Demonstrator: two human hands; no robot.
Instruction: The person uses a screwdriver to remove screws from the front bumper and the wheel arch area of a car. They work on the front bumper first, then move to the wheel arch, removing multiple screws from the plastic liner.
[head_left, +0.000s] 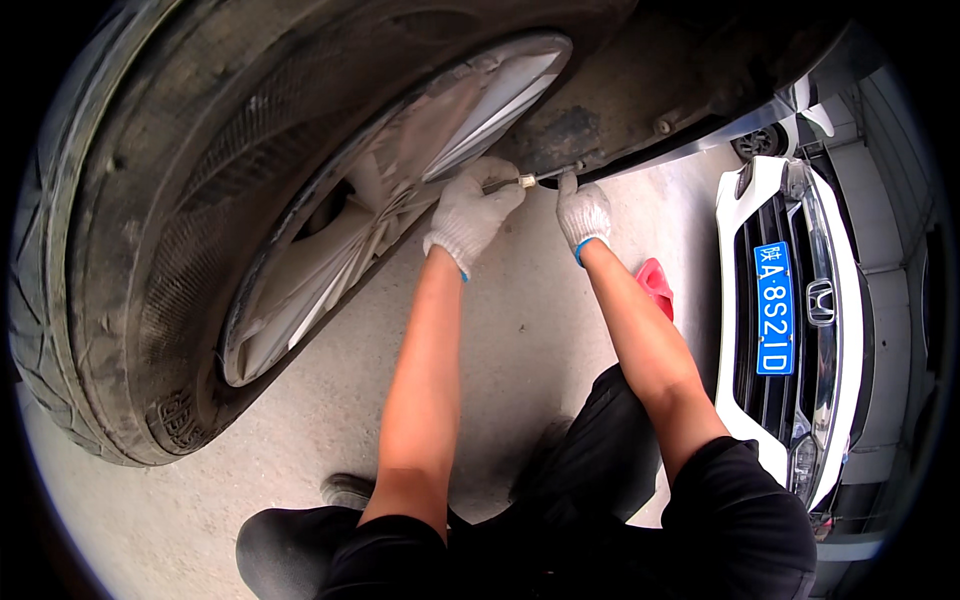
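Note:
My left hand [472, 213], in a white knitted work glove with a blue cuff edge, is closed around the handle of a screwdriver [528, 181]. The tool's thin metal shaft points right, its tip at a small fastener [577, 166] on the dark wheel-arch liner [562, 135]. My right hand [585, 212], gloved the same way, has its fingertips raised against the shaft close to the tip, the other fingers curled. Whether those fingertips also touch the fastener is too small to tell. Just left of my left hand is the spoked wheel rim [375, 215].
A big black tyre [130, 250] fills the left side. The body edge [690, 135] curves overhead at right. On the concrete floor [500, 320] lies a red object [654, 285], partly behind my right forearm. A white car [735, 395] with a blue plate stands close on the right.

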